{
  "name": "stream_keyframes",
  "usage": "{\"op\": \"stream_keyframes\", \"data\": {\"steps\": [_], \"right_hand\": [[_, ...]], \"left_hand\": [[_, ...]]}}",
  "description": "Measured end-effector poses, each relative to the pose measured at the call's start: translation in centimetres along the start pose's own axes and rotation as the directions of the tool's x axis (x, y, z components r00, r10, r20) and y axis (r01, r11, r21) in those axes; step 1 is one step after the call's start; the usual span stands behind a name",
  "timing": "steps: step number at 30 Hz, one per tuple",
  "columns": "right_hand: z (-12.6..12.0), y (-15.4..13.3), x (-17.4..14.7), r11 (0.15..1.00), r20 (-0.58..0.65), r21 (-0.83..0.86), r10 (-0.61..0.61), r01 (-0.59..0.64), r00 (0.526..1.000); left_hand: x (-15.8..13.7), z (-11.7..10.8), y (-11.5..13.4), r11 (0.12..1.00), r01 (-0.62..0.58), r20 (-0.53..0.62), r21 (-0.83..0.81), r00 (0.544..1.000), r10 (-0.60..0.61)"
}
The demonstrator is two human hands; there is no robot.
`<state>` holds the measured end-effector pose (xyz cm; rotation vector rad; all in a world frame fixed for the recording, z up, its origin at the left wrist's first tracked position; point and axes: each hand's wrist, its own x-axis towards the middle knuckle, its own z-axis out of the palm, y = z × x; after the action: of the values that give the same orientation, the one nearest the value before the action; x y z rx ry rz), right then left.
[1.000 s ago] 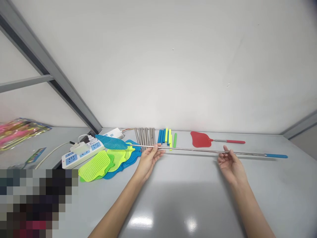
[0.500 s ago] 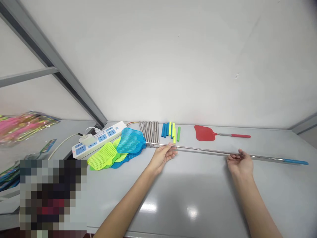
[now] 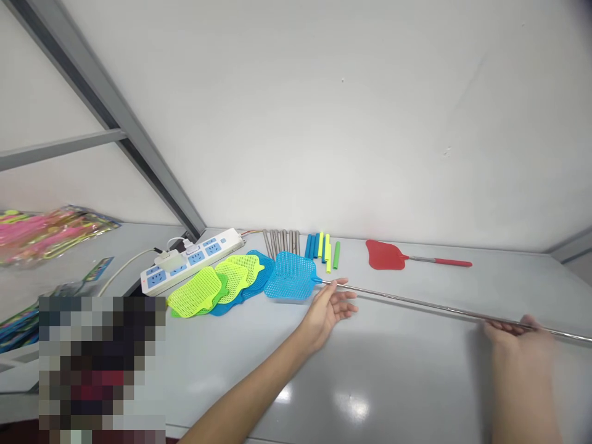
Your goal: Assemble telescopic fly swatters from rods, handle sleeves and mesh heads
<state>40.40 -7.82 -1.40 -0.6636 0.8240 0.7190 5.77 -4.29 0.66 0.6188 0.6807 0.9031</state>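
Note:
A blue fly swatter (image 3: pixel 290 276) with a long extended metal rod lies across my view, its perforated head at the left. Close to that head, my left hand (image 3: pixel 327 311) pinches the rod between thumb and index finger, the other fingers loosely spread. Farther right, my right hand (image 3: pixel 520 336) is wrapped around the rod, somewhat blurred. The rod runs out of the frame at the right, so its handle end is hidden. Behind the blue head stand several metal rods (image 3: pixel 282 242) in a row, and beside them lie several blue, yellow and green sleeves (image 3: pixel 328 254).
Loose green-yellow swatter heads (image 3: pixel 197 293) and blue ones (image 3: pixel 259 275) overlap at the left, in front of a power strip (image 3: pixel 226 239) with plugs and cables. A red fly swatter (image 3: pixel 386 255) lies near the wall. Plastic-packed goods (image 3: pixel 55 231) sit at the far left beyond a metal frame post (image 3: pixel 152 179).
The blue swatter has moved right and toward me, away from the loose heads. Both hands moved right with it, and its blue handle has left the frame.

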Motion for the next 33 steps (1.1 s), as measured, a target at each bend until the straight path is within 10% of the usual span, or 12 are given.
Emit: {"op": "stream_keyframes", "data": {"steps": [5, 13, 21, 28, 33], "right_hand": [[0.0, 1.1, 0.3, 0.959, 0.215, -0.148, -0.208, 0.243, 0.954], [0.0, 1.7, -0.3, 0.92, 0.304, -0.258, -0.212, 0.295, 0.929], [-0.1, 3.5, -1.6, 0.894, 0.432, -0.304, -0.179, 0.33, 0.884], [-1.6, 10.3, -5.4, 0.82, 0.618, -0.498, 0.108, 0.282, 0.779], [-2.8, 12.9, -7.3, 0.643, 0.609, -0.725, 0.43, 0.247, 0.666]], "left_hand": [[-0.4, 0.2, -0.1, 0.986, -0.014, 0.038, 0.164, 0.999, 0.008], [-1.0, 0.4, -0.4, 0.978, -0.013, 0.101, 0.21, 0.995, -0.009], [-0.5, 0.0, 1.3, 0.977, -0.135, -0.094, 0.165, 0.984, 0.152], [0.1, -2.7, 4.4, 0.882, -0.47, -0.447, -0.012, 0.792, 0.416], [-0.1, -3.2, 5.0, 0.807, -0.59, -0.472, 0.035, 0.702, 0.533]]}}
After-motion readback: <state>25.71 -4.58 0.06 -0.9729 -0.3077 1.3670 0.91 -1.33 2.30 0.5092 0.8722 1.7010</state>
